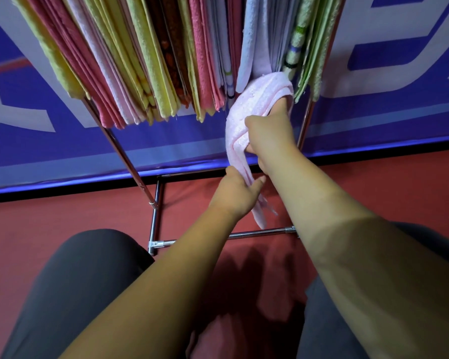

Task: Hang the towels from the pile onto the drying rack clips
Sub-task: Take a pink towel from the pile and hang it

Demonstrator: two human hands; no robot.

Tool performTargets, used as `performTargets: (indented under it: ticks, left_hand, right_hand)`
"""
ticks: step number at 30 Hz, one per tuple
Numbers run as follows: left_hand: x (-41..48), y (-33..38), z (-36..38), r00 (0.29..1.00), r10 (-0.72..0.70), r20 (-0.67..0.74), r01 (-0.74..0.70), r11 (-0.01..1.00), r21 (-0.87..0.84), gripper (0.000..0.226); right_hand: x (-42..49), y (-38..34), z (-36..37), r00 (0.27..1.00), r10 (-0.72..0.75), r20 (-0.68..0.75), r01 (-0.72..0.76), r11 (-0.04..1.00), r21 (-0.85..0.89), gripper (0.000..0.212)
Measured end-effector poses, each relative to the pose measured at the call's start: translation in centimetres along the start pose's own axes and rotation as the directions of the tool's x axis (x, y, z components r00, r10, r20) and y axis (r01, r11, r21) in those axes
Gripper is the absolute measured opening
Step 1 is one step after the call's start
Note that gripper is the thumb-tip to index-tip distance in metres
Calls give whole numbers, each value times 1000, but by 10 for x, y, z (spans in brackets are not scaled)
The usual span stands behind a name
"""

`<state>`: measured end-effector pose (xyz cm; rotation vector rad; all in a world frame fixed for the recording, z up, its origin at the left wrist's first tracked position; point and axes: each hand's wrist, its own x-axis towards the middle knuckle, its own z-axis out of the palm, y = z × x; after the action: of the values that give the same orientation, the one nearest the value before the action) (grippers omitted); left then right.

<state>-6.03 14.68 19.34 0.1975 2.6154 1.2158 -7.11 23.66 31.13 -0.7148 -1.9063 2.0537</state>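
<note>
One view only, head cam. Both bare arms reach up twd a chrome tubular drying rack (154, 218) packed w/ a row of hung yellow, pink, green and white towels (140, 60). The task's thing, a pale pink terry towel (254, 97), is in the air under the row's right end. It's bunched like a rope, its top touching the hung white towels and its tail dangling low, near the rack's base. The right grip (270, 133) is closed round the upper bunch, fingers buried in cloth. The left grip (235, 193) pinches the lower tail btwn thumb and fingers. Clips aren't in frame, nor is the pile.

Step in hand, as I judge it: getting this towel up to a free clip. To do it well, unbunch first: the left grip pulls the tail down and taut while the right grip works along to a corner, so one flat edge goes up, not a wad. The slot btwn the white and green towels looks tight, so go in edge-on w/o dragging the neighbours. A thick fold prob won't seat and may slip out.
</note>
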Motion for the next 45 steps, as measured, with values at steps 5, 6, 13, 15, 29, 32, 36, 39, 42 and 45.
performTargets:
  ticks: [5, 6, 13, 15, 29, 32, 36, 39, 42, 45]
  left_hand:
    - [4, 14, -16, 982, -59, -177, 44, 995, -85, 61]
    - [5, 17, -20, 972, -70, -223, 55, 996, -71, 61]
    - [15, 21, -40, 916, -134, -379, 156, 987, 27, 22]
    - [14, 19, -42, 909, -109, -403, 145, 988, 61, 16]
    - [-35, 54, -92, 841, 356, -407, -164, 885, 435, 48]
    - [-46, 67, -97, 800, 464, -381, -208, 810, 548, 46]
    - [-61, 83, -104, 777, 526, -346, -231, 749, 621, 46]
    - [-78, 96, -114, 753, 556, -352, -244, 733, 635, 44]
    - [-86, 107, -131, 746, 558, -363, -231, 729, 644, 41]
    - [-88, 121, -154, 744, 543, -390, -208, 742, 637, 32]
  right_hand:
    - [12, 15, 10, 998, -42, -44, 46, 994, 103, 78]
    - [5, 9, 12, 999, -23, -30, 29, 982, 186, 79]
    - [11, 2, 5, 987, 118, 111, -161, 794, 586, 81]
    - [15, 5, 2, 986, 143, 80, -163, 805, 571, 78]
    - [16, 49, -34, 911, 411, -24, -400, 896, 192, 42]
    - [-2, 42, -40, 806, 591, 16, -584, 800, -137, 16]
    - [-26, 41, -40, 877, 366, -311, -479, 715, -510, 68]
    - [-38, 34, -52, 983, -34, -179, -84, 786, -613, 45]
    - [-49, 14, -59, 935, -355, -17, 275, 754, -596, 21]
    - [-62, -15, -62, 879, -478, 7, 397, 722, -567, 17]
